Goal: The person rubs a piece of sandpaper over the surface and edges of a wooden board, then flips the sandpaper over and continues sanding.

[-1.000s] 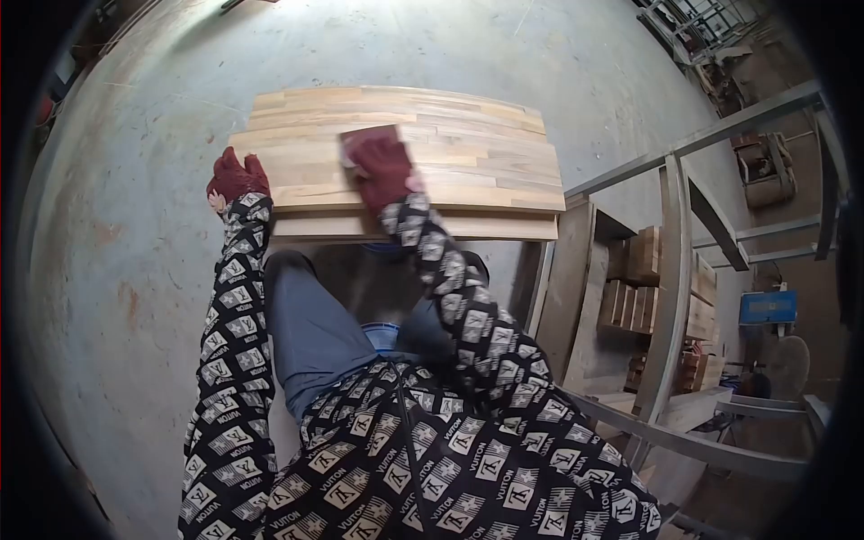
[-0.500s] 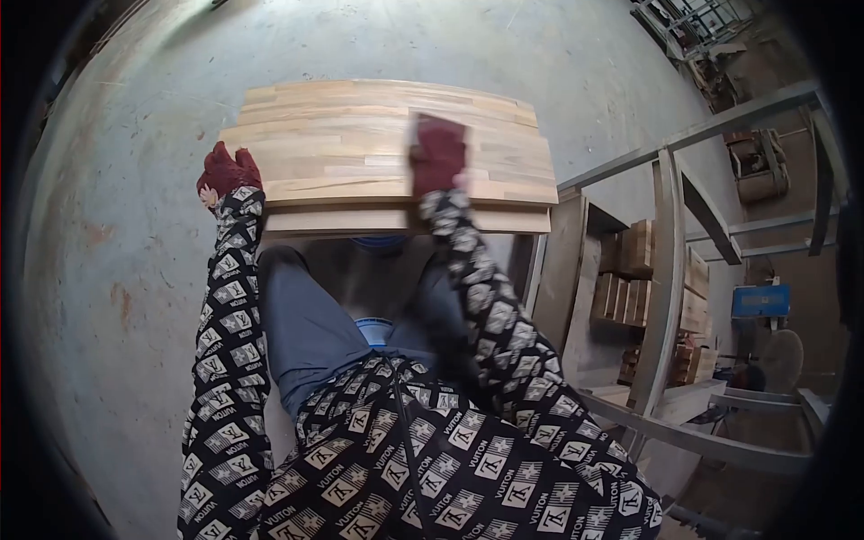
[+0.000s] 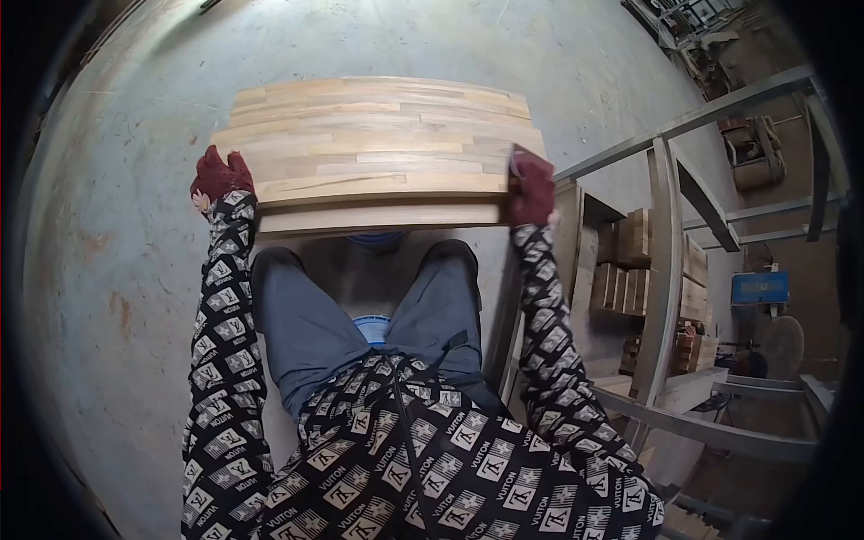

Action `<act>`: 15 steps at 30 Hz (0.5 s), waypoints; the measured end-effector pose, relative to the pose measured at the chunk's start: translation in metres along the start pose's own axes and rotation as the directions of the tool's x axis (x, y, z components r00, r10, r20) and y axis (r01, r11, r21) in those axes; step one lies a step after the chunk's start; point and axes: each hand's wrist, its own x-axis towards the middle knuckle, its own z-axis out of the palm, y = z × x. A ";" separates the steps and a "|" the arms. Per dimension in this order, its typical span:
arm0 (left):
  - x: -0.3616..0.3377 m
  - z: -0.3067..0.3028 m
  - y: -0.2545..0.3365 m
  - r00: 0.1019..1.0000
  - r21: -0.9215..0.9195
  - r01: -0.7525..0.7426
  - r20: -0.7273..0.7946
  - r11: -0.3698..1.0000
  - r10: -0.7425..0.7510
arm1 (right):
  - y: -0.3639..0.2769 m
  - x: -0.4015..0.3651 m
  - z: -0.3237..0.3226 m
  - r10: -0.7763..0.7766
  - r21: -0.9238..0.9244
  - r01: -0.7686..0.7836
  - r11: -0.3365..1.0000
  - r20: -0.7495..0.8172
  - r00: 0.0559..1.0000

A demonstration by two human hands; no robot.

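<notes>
One end of the board [image 3: 378, 148] meets your left hand [image 3: 225, 175], closure indeterminable, apparently steadying it; opposite, your right hand [image 3: 534, 193] holds a flat pad [image 3: 525, 154], likely for even contact.

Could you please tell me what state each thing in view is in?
Top board: lying flat, on the lower board.
Lower board: mostly covered, near edge showing.
Left hand: gloved, at the top board's left edge.
Right hand: gloved, apparently holding a flat pad.
Wood blocks: stacked.
Metal frame: standing.
</notes>
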 end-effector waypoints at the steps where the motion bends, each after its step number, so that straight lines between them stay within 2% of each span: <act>1: 0.000 -0.002 0.001 1.000 0.007 0.013 0.020 1.000 -0.013 | 0.009 0.003 -0.012 0.070 -0.072 -0.066 0.995 0.055 0.996; 2: 0.000 -0.005 0.003 0.999 0.013 0.029 0.034 0.999 -0.029 | 0.009 0.004 -0.009 0.070 -0.076 -0.065 0.995 0.058 0.996; 4: 0.000 -0.004 0.001 0.997 -0.010 0.038 0.064 0.999 -0.038 | -0.002 0.007 0.005 0.288 -0.274 -0.255 0.927 0.084 0.954; 5: 0.001 -0.003 -0.001 0.995 -0.027 0.048 0.090 0.998 -0.046 | -0.017 0.003 0.020 0.280 -0.012 -0.280 0.960 -0.006 0.960; 6: 0.002 -0.002 -0.001 0.995 -0.046 0.052 0.088 0.998 -0.048 | -0.032 -0.008 0.054 0.188 0.008 -0.189 0.982 -0.131 0.973; 7: 0.001 -0.001 -0.001 0.996 -0.047 0.044 0.084 0.998 -0.039 | -0.041 -0.026 0.096 0.185 0.272 -0.148 0.951 -0.115 0.976; 8: 0.001 -0.001 -0.002 0.996 -0.042 0.041 0.080 0.998 -0.038 | -0.132 0.003 0.053 0.137 0.125 -0.131 0.983 -0.042 0.990; 9: 0.001 -0.002 -0.002 0.997 -0.036 0.037 0.075 0.999 -0.034 | -0.163 -0.003 0.078 0.138 0.246 -0.150 0.958 0.066 0.988; 10: 0.001 -0.003 -0.001 0.995 -0.045 0.051 0.088 0.998 -0.047 | -0.205 0.010 0.065 0.020 0.262 -0.030 0.965 0.039 0.999; 11: 0.000 -0.002 -0.001 0.996 -0.042 0.035 0.083 0.998 -0.032 | -0.227 -0.002 0.085 -0.105 0.291 0.102 0.951 -0.007 0.994; 12: -0.001 0.000 -0.002 0.997 -0.044 0.038 0.075 0.998 -0.034 | -0.245 -0.005 0.084 -0.166 0.333 0.122 0.935 0.105 0.981; 13: -0.001 0.000 -0.003 0.997 -0.048 0.043 0.067 0.998 -0.040 | -0.258 0.022 0.043 -0.232 0.414 0.094 0.905 0.297 0.926; 15: 0.000 -0.004 0.001 1.000 -0.003 0.019 0.020 1.000 -0.019 | -0.241 0.026 0.041 -0.366 0.448 0.225 0.865 0.258 0.894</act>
